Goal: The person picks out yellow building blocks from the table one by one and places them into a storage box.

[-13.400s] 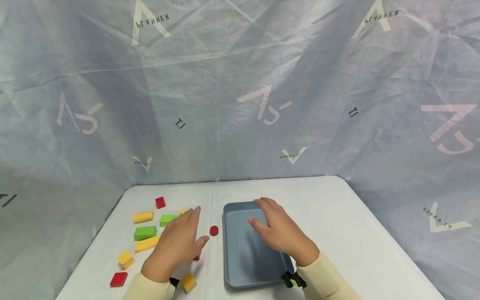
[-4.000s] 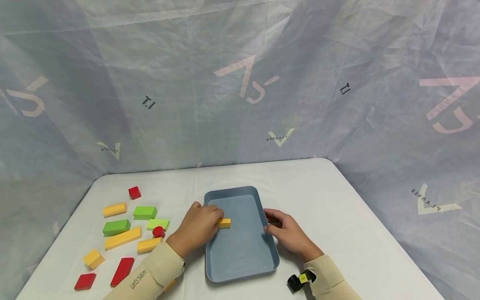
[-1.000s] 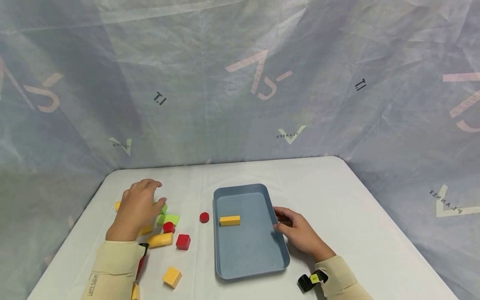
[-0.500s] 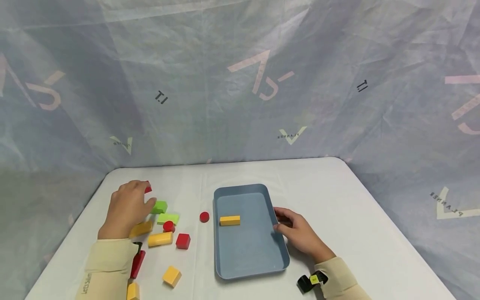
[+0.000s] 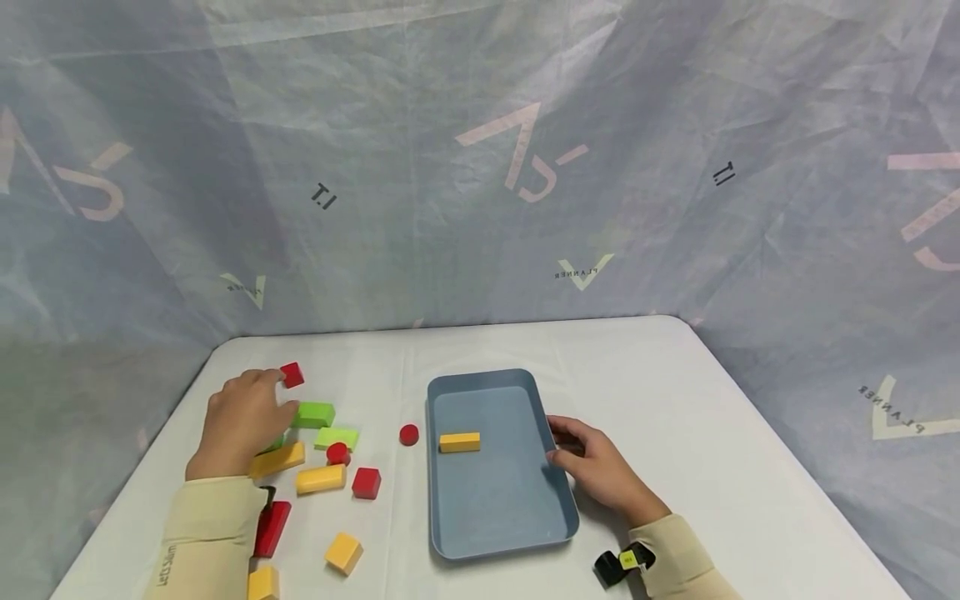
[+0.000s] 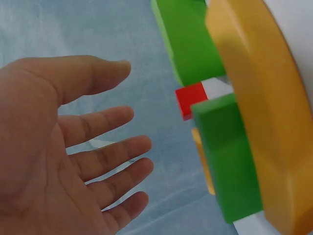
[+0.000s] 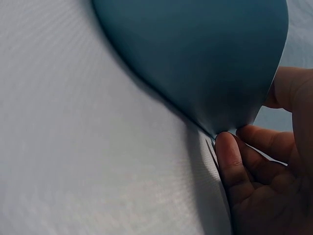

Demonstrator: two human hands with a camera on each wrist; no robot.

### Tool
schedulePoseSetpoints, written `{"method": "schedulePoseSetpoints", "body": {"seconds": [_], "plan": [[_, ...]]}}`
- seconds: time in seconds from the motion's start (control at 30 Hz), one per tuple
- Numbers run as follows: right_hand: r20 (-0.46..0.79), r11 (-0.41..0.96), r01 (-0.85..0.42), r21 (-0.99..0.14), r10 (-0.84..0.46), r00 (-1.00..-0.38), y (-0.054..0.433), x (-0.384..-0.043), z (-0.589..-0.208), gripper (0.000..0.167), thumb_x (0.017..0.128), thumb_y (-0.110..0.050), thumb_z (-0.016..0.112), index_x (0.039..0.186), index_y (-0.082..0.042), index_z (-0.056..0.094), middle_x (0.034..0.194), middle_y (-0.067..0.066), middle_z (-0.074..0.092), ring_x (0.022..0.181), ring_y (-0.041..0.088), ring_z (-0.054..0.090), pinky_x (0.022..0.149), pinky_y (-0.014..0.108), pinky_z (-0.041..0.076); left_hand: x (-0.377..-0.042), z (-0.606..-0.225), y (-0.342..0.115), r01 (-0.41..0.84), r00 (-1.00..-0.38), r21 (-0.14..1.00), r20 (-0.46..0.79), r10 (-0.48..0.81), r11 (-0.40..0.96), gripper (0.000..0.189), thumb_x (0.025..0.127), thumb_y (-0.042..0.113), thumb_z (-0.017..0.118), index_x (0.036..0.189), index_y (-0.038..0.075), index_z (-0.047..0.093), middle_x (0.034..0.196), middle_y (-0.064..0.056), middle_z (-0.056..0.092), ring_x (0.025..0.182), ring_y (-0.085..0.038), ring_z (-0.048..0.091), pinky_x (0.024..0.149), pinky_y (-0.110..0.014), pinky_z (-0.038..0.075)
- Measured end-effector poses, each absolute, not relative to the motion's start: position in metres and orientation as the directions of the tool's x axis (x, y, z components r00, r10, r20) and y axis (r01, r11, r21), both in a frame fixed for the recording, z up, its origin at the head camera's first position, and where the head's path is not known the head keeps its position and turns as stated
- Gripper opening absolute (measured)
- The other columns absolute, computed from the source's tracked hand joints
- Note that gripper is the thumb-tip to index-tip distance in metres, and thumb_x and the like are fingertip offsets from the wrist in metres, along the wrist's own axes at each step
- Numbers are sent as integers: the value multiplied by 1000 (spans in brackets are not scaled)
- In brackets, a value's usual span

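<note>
My left hand [image 5: 238,423] hovers over the blocks at the far left, fingers spread and nothing in them. Just past its fingertips lies a red cube [image 5: 292,375]; beside its thumb is a green block [image 5: 313,414]. In the left wrist view the palm shows bare, with a green block [image 6: 230,156] and a long yellow block [image 6: 264,112] off to the right. My right hand [image 5: 603,473] grips the right wall of a blue-grey tray [image 5: 501,508], thumb over the rim and fingers against the outside. Inside the tray lies one yellow block [image 5: 460,442].
Left of the tray are a red disc [image 5: 408,434], a red cube [image 5: 367,483], a yellow cylinder [image 5: 321,479], a light green block [image 5: 337,438], a red cylinder [image 5: 338,453] and a yellow cube [image 5: 344,553]. A flat red block [image 5: 272,529] lies by the left sleeve.
The yellow block went from my left hand into the tray seconds ago. Since then my left hand has moved to the far left and lately drifted further left, uncovering the red cube. My right hand stays put.
</note>
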State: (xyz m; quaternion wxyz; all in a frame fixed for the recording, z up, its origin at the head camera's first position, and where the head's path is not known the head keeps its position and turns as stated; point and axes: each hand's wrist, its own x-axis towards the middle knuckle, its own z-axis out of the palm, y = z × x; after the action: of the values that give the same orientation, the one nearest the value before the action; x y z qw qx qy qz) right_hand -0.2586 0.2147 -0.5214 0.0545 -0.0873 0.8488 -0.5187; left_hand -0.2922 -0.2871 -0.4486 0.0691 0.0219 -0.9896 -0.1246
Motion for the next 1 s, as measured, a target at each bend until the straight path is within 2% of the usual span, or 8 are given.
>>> {"method": "schedulePoseSetpoints", "body": {"seconds": [0.17, 0.63, 0.87, 1.0], "plan": [[5, 457, -105, -883, -214, -977, 215, -259, -521, 57, 94, -17, 71, 148, -11, 54, 137, 8, 65, 122, 21, 65, 100, 33, 53, -294, -455, -293, -47, -991, 260, 109, -78, 965, 61, 93, 27, 72, 139, -9, 53, 135, -37, 52, 117, -57, 48, 97, -75, 38], [3, 444, -103, -890, -220, -975, 215, -257, -518, 57, 95, -17, 72, 148, -11, 55, 137, 9, 65, 122, 22, 64, 99, 30, 53, -296, -465, -310, -62, -998, 268, -31, -56, 961, 60, 98, 24, 59, 142, -15, 46, 136, -40, 50, 116, -57, 52, 96, -76, 39], [8, 449, -107, -887, -217, -976, 215, -258, -519, 56, 95, -16, 72, 148, -10, 55, 136, 9, 66, 122, 22, 64, 99, 30, 53, -298, -464, -313, -79, -995, 251, -87, -58, 965, 43, 98, 22, 57, 127, -11, 57, 119, -32, 61, 99, -46, 59, 86, -69, 46], [10, 449, -108, -887, -216, -976, 214, -257, -519, 56, 94, -16, 73, 148, -11, 55, 136, 9, 66, 121, 22, 65, 98, 30, 53, -298, -463, -313, -87, -993, 244, -97, -65, 966, 37, 99, 22, 57, 120, -8, 59, 114, -30, 62, 93, -43, 58, 83, -65, 47]]}}
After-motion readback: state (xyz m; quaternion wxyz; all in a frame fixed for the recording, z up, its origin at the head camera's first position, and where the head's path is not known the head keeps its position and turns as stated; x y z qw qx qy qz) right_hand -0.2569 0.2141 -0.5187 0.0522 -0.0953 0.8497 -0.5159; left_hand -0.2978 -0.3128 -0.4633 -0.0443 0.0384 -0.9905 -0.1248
